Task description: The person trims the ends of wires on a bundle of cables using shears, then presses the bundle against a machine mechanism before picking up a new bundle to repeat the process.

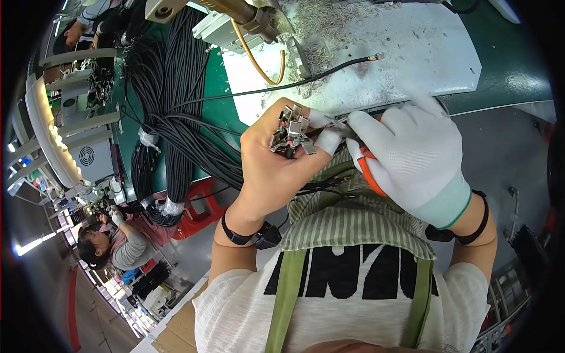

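My left hand [268, 162], bare but for white covers on the thumb and a fingertip, is closed around a bunch of black cables. Their metal plug ends [292, 130] stick up out of the fist, with small coloured wires among them. A white knitted glove covers my right hand [409, 150], which grips pliers or cutters with orange handles [371, 172]. The tool's jaws [342, 130] reach to my left fingertips; what lies between them is too small to make out. Part of the glove is smeared by motion.
A white sheet [424, 65] strewn with small metallic bits lies on the green table [506, 70], one cable [323, 75] across it. A bench machine [235, 26] stands behind. Thick black cable bundles [182, 70] hang left, near a red stool [200, 206]. A person [132, 247] works at far left.
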The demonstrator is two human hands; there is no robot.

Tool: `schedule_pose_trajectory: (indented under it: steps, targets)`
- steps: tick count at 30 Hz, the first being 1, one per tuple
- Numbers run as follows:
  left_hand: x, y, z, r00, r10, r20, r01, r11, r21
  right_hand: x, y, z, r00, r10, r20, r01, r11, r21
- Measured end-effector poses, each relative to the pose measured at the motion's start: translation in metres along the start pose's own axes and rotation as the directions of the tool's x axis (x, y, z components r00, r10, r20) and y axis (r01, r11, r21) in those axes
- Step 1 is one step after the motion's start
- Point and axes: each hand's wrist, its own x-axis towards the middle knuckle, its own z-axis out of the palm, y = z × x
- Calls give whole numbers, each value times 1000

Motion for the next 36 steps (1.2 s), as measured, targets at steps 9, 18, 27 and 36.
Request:
schedule_pose_trajectory:
  steps: [9, 18, 27, 36]
  targets:
    - [-5, -14, 4, 923, 381, -51, -375, 921, 108, 0, -6, 1, 886, 205, 415, -435, 677, 594]
    - [-3, -12, -4, 982, 179, -57, -178, 984, 21, -1, -8, 21, 991, 122, -57, -88, 903, 421]
    - [1, -3, -4, 995, -85, -44, 76, 980, -182, -4, -10, 20, 954, 190, 231, -287, 799, 528]
    - [40, -23, -43, 939, -334, 81, 330, 810, -485, 32, 15, 11, 864, 334, 377, -503, 530, 683]
